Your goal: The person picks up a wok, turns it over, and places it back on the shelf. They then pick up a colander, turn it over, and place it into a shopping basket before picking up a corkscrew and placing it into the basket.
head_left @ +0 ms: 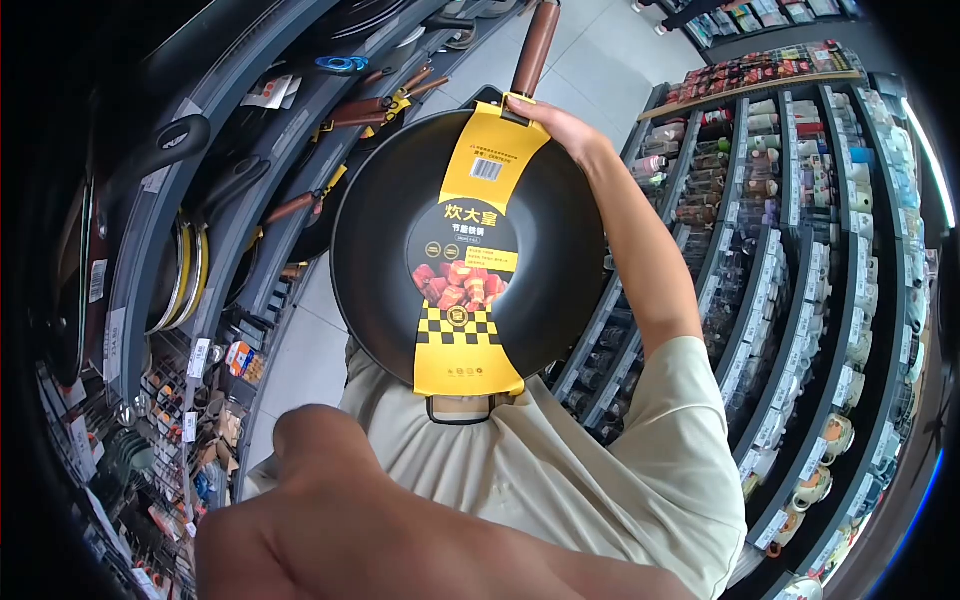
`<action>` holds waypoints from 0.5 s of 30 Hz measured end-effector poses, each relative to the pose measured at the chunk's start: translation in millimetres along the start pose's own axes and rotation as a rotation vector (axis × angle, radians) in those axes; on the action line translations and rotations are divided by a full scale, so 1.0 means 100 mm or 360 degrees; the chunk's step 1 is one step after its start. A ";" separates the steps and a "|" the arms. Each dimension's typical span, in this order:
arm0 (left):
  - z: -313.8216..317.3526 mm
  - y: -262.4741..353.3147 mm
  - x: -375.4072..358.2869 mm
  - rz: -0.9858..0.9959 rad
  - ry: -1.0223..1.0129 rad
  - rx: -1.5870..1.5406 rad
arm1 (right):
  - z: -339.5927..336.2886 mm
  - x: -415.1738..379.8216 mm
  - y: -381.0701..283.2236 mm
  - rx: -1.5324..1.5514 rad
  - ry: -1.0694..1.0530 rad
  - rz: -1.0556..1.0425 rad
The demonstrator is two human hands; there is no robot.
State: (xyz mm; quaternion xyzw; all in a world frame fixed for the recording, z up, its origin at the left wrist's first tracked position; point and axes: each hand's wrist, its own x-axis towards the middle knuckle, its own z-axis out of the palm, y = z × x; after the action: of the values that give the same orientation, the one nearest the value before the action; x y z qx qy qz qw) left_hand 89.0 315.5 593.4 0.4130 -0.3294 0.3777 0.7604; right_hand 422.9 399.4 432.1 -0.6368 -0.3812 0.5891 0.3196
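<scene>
A black wok (375, 250) is held upright in front of me, its inside facing the camera. A yellow and black cardboard label (465, 355) wraps across its middle. My right hand (552, 122) is closed around the base of the brown handle (537, 50) at the top, with most of its fingers hidden behind. A small black loop handle (462, 418) sits at the wok's lower rim, against my light shirt. Very close to the camera, my left hand (290, 500) looms blurred below the wok. Its fingers cannot be made out.
Shelves at left hold several pans, including one with a brown handle (292, 208), and hanging kitchen tools (215, 440). Rows of cups and bottles (760, 190) fill the right shelving. A tiled aisle floor (600, 60) runs ahead, with part of a person (685, 15) at the far end.
</scene>
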 end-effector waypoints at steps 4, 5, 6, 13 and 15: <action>0.01 -0.01 0.01 -0.0007 -0.0017 0.0023 | 0.00 0.01 0.02 0.0064 -0.0022 -0.0002; 0.01 -0.01 0.04 -0.0004 -0.0007 0.0020 | 0.01 -0.01 0.03 0.0064 -0.0015 -0.0011; 0.00 -0.01 0.04 -0.0003 -0.0012 0.0017 | 0.00 -0.01 0.06 0.0054 0.0026 -0.0005; 0.05 0.03 0.05 0.0000 -0.0037 0.0042 | 0.02 -0.01 0.05 0.0134 -0.0020 -0.0037; 0.06 0.01 0.05 0.0009 -0.0040 0.0069 | 0.01 0.00 0.08 0.0185 -0.0044 -0.0045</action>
State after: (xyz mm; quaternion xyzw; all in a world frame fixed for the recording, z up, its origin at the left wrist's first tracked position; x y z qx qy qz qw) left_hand 89.4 312.0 600.4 0.4332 -0.3318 0.3817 0.7460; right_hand 422.6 395.6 425.4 -0.6036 -0.3596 0.6144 0.3591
